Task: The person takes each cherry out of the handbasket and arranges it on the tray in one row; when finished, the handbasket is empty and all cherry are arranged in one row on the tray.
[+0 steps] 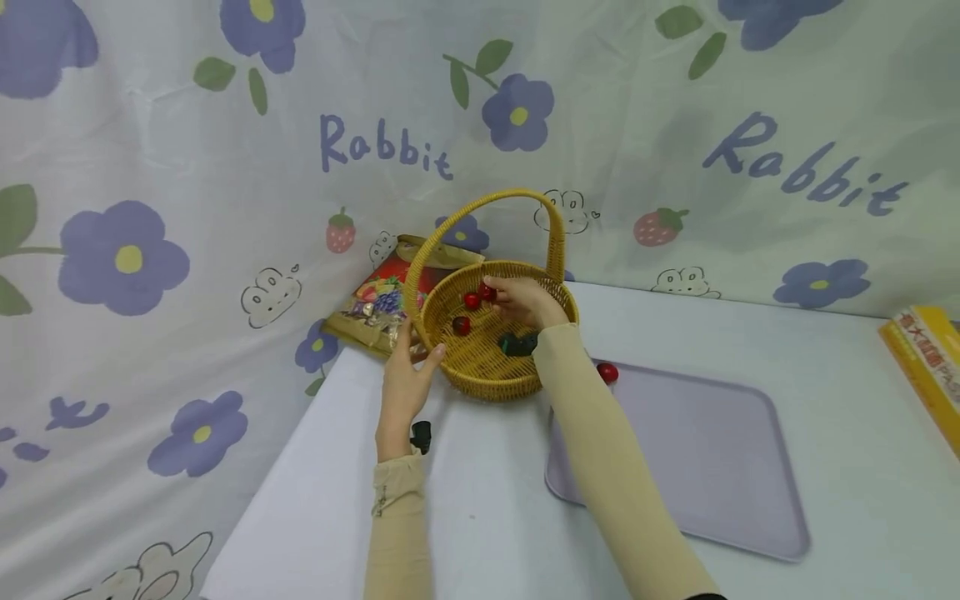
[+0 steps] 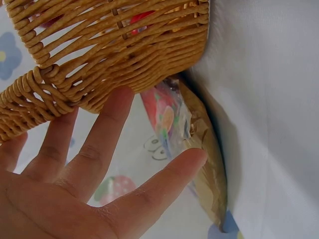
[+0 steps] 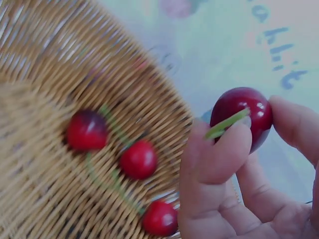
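A woven basket with a tall arched handle stands on the table. My right hand is over its inside and pinches a dark red cherry with a short green stem. Three more cherries with green stems, one of them darker on top, lie on the weave in the right wrist view. My left hand is at the basket's left side. Its spread, fairly straight fingers touch the wickerwork near the handle's base. Another red cherry sits at the tray's upper left corner.
A lilac tray lies right of the basket, partly under my right sleeve. A fruit-printed packet leans behind the basket's left. A yellow box stands at the far right. Patterned cloth hangs behind the table.
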`<action>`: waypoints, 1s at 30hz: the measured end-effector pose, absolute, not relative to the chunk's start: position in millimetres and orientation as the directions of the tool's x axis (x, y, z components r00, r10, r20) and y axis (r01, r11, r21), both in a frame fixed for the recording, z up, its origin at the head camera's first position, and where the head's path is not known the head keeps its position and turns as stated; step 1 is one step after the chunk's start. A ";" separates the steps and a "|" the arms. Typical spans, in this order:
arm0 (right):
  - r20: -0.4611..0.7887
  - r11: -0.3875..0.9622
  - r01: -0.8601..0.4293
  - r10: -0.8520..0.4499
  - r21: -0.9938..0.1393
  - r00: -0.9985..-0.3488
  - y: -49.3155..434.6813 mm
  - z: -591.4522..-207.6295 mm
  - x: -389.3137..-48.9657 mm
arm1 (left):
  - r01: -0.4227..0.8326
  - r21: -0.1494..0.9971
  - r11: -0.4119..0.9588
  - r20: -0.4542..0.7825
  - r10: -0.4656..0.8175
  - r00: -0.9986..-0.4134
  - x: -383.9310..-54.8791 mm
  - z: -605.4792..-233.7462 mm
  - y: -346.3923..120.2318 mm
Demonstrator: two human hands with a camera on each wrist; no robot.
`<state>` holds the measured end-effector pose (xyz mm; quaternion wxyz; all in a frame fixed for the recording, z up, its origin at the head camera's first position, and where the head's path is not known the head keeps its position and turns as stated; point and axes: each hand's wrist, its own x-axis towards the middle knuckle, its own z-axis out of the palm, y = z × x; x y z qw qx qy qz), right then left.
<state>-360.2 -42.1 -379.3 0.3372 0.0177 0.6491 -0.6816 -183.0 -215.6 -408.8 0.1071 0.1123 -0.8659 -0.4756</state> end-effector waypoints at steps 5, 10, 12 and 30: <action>-0.390 -0.103 0.505 -0.513 -0.857 -0.765 -24.8 -362.8 -356.0 | -0.103 0.857 0.505 0.063 -0.300 -0.952 -183.6 -406.1 -212.7; -0.277 -0.259 0.500 -0.587 -0.826 -0.761 1.6 -348.7 -349.8 | -0.116 0.849 0.516 0.056 -0.306 -0.950 -183.9 -404.8 -211.8; -0.242 -0.299 0.488 -0.593 -0.820 -0.768 14.5 -346.7 -346.3 | -0.123 0.847 0.517 0.049 -0.307 -0.950 -183.9 -405.2 -211.3; -0.237 -0.244 0.322 -0.321 -0.915 -0.917 144.9 -389.1 -297.6 | -0.144 0.833 0.534 0.022 -0.293 -0.956 -184.7 -406.1 -207.9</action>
